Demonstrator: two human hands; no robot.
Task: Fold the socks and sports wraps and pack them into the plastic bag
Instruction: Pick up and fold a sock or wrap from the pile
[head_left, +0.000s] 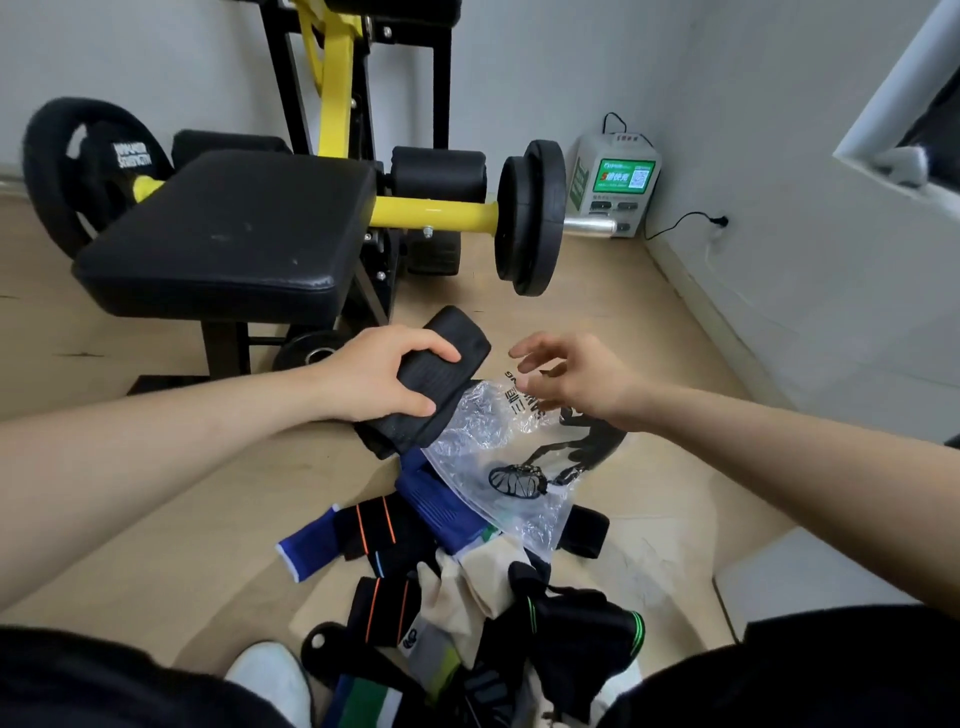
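Packing step, judged: left hand (384, 379) grips a folded black bundle (460, 332) (wrap or sock, cannot tell), fingers curled over it, held over the floor (182, 561) at the far-left edge of the bag (498, 441). The bag lies crumpled on the floor, its near end on the pile (415, 545) of loose socks and wraps. Right hand (576, 379) holds nothing, fingers loosely spread above the bag's far end; next it probably must pinch the mouth open so the bundle slides in.
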